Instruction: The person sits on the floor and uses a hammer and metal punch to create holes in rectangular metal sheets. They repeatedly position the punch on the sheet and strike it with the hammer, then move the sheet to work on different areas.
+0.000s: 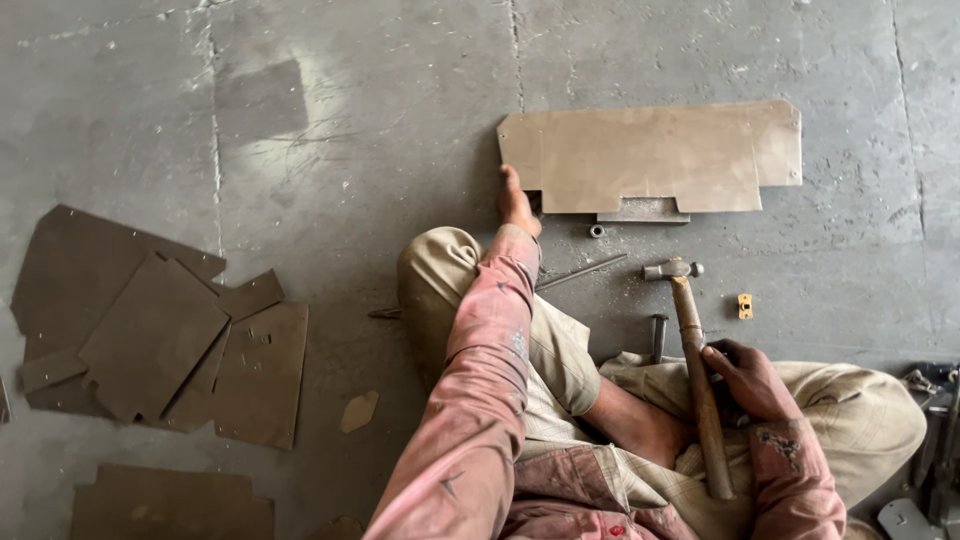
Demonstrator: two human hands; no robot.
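Right hand (745,380) has a closed grip around the wooden handle of a hammer (695,370), low on the right of the scene above the person's folded legs; the handle runs up and away from the body, and its steel head lies on the concrete floor (380,130) just beyond the knee. Left hand (516,203) reaches far forward, arm in a faded pink sleeve (480,380), and its fingers rest flat, open rather than clenched, against the lower left edge of a tan sheet-metal plate (650,155). That plate lies flat on the floor at the far right of centre, a wide piece with stepped notches along its near edge and clipped corners.

Under the plate's near edge sits a short grey metal bar (643,212), touching it. Just near of the plate, beside the left hand, lies a small ring-shaped nut (597,231). A thin steel rod (580,271) slants across the floor behind the raised knee (part of it is hidden by the leg). A dark punch or bolt (658,335) stands near the hammer handle, and a small yellow block (745,306) lies to the right of the hammer head, apart from it.

At the left, well apart from both hands, a heap of dark cut metal sheets (150,335) overlaps on the floor.
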